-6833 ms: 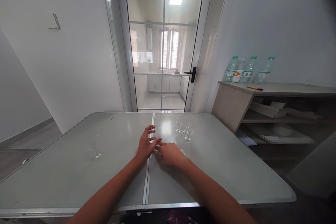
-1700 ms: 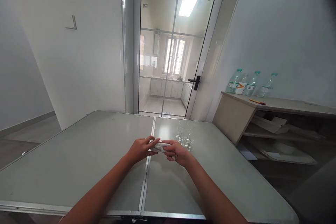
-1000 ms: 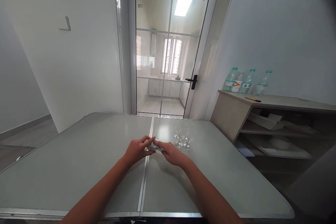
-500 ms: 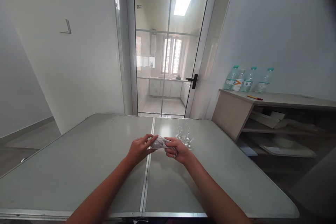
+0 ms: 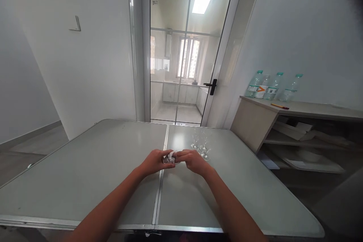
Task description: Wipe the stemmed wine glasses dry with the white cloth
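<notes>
Grey table (image 5: 85, 181): stemmed glasses (image 5: 205, 156) grouped toward far right corner
Left hand (image 5: 154, 162) pinches white cloth (image 5: 171, 155); right hand (image 5: 195, 161) touches it, grip unclear

Two hands (image 5: 153, 162), one cloth (image 5: 171, 154), at least three stemmed glasses (image 5: 206, 157), three green-capped bottles (image 5: 272, 90)

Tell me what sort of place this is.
Probably a room in a home or small office, next to a kitchen: the glazed door shows cabinets beyond, with a table in front.
</notes>
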Available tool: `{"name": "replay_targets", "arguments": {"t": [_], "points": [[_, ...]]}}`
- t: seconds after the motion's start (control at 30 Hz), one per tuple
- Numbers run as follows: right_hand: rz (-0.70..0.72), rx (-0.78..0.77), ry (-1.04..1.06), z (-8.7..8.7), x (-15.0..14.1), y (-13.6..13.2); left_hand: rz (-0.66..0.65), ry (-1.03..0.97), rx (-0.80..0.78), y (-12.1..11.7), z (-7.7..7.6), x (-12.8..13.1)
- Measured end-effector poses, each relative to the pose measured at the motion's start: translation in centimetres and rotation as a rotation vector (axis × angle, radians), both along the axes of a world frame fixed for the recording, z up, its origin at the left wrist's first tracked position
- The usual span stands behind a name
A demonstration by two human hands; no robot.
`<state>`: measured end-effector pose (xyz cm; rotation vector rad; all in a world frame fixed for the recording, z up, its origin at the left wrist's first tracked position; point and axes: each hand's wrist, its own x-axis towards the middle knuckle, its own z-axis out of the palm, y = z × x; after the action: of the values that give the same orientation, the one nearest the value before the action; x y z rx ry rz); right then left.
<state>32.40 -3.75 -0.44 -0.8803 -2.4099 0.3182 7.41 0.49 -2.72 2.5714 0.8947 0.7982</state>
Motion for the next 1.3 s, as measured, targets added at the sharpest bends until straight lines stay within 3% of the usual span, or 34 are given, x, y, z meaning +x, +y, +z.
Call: {"name": "replay_targets", "arguments": {"t": [0.17, 0.23, 0.37, 0.4, 0.47, 0.57, 0.63, 0.73, 0.83, 0.97, 1.07, 1.17, 1.3], "points": [[-0.115, -0.151, 0.077, 0.1, -1.3, -0.6, 0.116, 0.027, 0.342, 1.2, -1.5, -0.9], [-0.151, -0.36, 0.198, -0.2, -2.0, -0.5, 0.086, 0.094, 0.434, 1.4, -1.9, -1.3], [-0.067, -1.006, 0.577, -0.4, -1.7, 0.1, 0.045, 0.126, 0.496, 1.5, -1.8, -1.3], [-0.008, -1.11, 0.687, -0.3, -1.4, 0.2, 0.055, 0.104, 0.513, 1.5, -1.7, -1.2], [0.094, -1.177, 0.875, 0.1, -0.9, 0.3, 0.088, 0.052, 0.555, 1.4, -1.4, -0.9], [0.123, -1.101, 0.972, 0.6, -1.0, 0.0, 0.12, -0.013, 0.558, 1.3, -1.0, -0.6], [0.059, -0.948, 0.859, 0.8, -1.4, -0.3, 0.104, -0.04, 0.43, 1.0, -0.7, -0.5], [-0.034, -0.673, 0.605, 1.0, -2.0, -0.8, 0.043, -0.049, 0.081, 0.3, 0.2, -0.4], [-0.057, -0.529, 0.509, 1.0, -1.7, -0.9, -0.077, -0.118, -0.293, -0.4, 1.6, -0.2], [-0.019, -0.339, 0.365, 0.8, -0.4, -0.6, -0.269, -0.209, -0.647, -1.0, 3.0, 0.0], [0.057, -0.293, 0.284, 0.9, 0.3, -0.6, -0.383, -0.23, -0.857, -1.1, 3.0, -0.1], [0.119, -0.388, 0.234, 1.2, 0.3, -0.9, -0.438, -0.198, -0.995, -1.1, 2.7, -0.4], [0.017, -0.408, 0.347, 1.2, -0.1, -0.7, -0.376, -0.248, -0.997, -1.2, 2.9, -0.2]]}}
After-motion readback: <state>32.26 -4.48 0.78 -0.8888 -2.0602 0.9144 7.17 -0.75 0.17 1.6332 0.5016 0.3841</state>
